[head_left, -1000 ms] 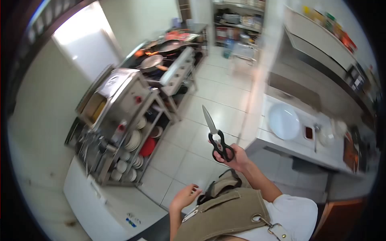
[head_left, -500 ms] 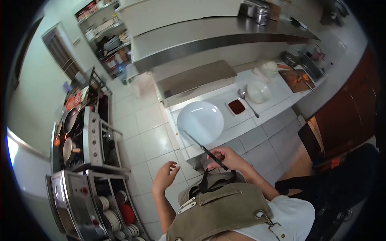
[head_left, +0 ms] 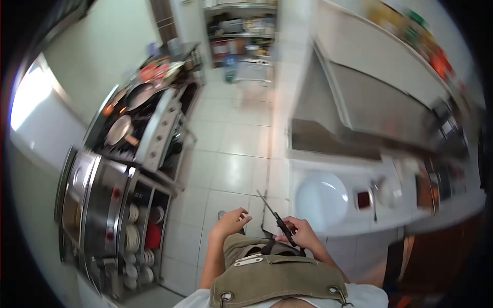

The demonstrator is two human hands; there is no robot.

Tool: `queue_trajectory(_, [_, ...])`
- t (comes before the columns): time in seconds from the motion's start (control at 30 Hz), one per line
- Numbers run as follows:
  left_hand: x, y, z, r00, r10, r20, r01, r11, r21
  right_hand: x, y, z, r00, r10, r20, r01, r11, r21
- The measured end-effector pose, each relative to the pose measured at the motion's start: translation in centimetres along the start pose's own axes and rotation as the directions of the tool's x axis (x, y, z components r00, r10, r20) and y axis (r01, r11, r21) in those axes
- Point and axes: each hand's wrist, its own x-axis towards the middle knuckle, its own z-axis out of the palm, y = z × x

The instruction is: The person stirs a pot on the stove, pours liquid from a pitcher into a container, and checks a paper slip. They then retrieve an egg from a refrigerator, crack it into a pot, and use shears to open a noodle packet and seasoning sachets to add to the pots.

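My right hand (head_left: 299,233) is closed around the black handle of a long, thin utensil (head_left: 277,218), whose narrow end points up and to the left over the floor. My left hand (head_left: 232,222) hangs in front of the apron (head_left: 277,280) with its fingers apart and nothing in it. On the white counter (head_left: 349,226), right of my right hand, sits a large white plate (head_left: 321,201). Beyond it are a small square dish of dark red sauce (head_left: 363,199), a spoon (head_left: 374,203) and a blurred white bowl (head_left: 389,192).
At the left stands a stove (head_left: 162,131) with a black pan (head_left: 139,96) and a lighter pan (head_left: 119,130). Nearer is a metal rack (head_left: 169,197) holding stacked plates (head_left: 132,237). A tiled floor (head_left: 231,172) runs back to shelves (head_left: 241,36) and a white stool (head_left: 254,72).
The view has swung left, so the counter now lies farther right and the stove shows more fully. The utensil tip is off the plate and over the floor. My left hand remains open.
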Motion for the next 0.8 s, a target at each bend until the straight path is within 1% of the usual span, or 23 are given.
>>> queue_trajectory(0.03, [0.2,-2.0,-1.3,0.998,-0.068,0.001,0.068,0.997,-0.044,2.3,-0.6,0.7,0.994,0.111,0.022,-0.111,0.994,-0.002])
queue_trajectory(0.07, [0.6,-4.8,-2.7,0.991,-0.136,0.001,0.136,0.99,-0.037,4.8,-0.8,1.5,0.992,0.117,0.052,-0.119,0.992,0.037])
queue_trajectory(0.1, [0.7,-6.5,-4.4,0.987,-0.157,-0.046,0.154,0.986,-0.064,7.3,-0.5,2.6,0.995,0.078,0.054,-0.08,0.996,0.038])
queue_trajectory(0.17, [1.0,-9.7,-8.2,0.915,-0.392,-0.091,0.401,0.907,0.128,12.8,-1.0,4.5,0.996,0.052,0.073,-0.056,0.997,0.049])
queue_trajectory(0.2, [1.2,-11.3,-9.9,0.905,-0.403,-0.137,0.422,0.894,0.154,15.4,-1.5,5.5,0.996,0.066,0.063,-0.073,0.99,0.12])
queue_trajectory(0.23, [1.7,-12.8,-11.9,0.891,-0.428,-0.148,0.447,0.884,0.136,17.7,-1.9,6.7,0.994,0.099,0.055,-0.107,0.976,0.189])
queue_trajectory(0.3, [3.1,-13.7,-16.8,0.896,-0.382,-0.228,0.418,0.898,0.137,22.6,-3.0,8.6,0.995,0.102,-0.02,-0.096,0.978,0.187])
queue_trajectory(0.37, [4.4,-13.3,-21.9,0.898,-0.277,-0.341,0.352,0.919,0.18,26.6,-4.4,9.8,0.991,0.097,-0.093,-0.081,0.982,0.171])
queue_trajectory(0.43, [5.8,-12.2,-26.6,0.905,-0.177,-0.388,0.26,0.95,0.171,30.1,-5.7,10.6,0.985,0.076,-0.155,-0.044,0.979,0.2])
queue_trajectory(0.47, [6.8,-12.4,-28.2,0.909,-0.188,-0.373,0.268,0.947,0.175,31.4,-7.1,10.6,0.982,0.09,-0.169,-0.053,0.975,0.214])
queue_trajectory(0.5, [8.1,-12.5,-29.7,0.919,-0.164,-0.357,0.252,0.944,0.213,32.8,-7.9,10.7,0.979,0.091,-0.185,-0.048,0.973,0.224])
queue_trajectory(0.57, [10.9,-13.2,-31.9,0.934,-0.122,-0.336,0.215,0.943,0.255,35.9,-8.2,10.2,0.977,0.056,-0.206,-0.027,0.99,0.141])
queue_trajectory(0.6, [12.3,-13.8,-32.4,0.946,-0.109,-0.305,0.192,0.947,0.258,37.5,-8.5,10.0,0.974,0.055,-0.221,-0.025,0.99,0.137])
queue_trajectory(0.67, [15.6,-15.3,-32.8,0.966,-0.108,-0.237,0.174,0.944,0.279,41.0,-8.8,9.4,0.98,-0.002,-0.2,-0.016,0.996,-0.085])
queue_trajectory(0.7, [17.0,-15.0,-33.3,0.972,-0.149,-0.184,0.192,0.95,0.245,43.1,-8.9,9.3,0.98,0.02,-0.196,-0.033,0.997,-0.063])
queue_trajectory(0.77, [19.7,-14.0,-34.2,0.98,-0.172,-0.105,0.188,0.966,0.179,47.2,-10.0,9.1,0.982,-0.028,-0.185,0.041,0.997,0.067])
queue_trajectory(0.8, [21.3,-14.2,-34.6,0.979,-0.172,-0.108,0.189,0.967,0.17,49.5,-10.4,8.8,0.983,-0.03,-0.179,0.041,0.997,0.06])
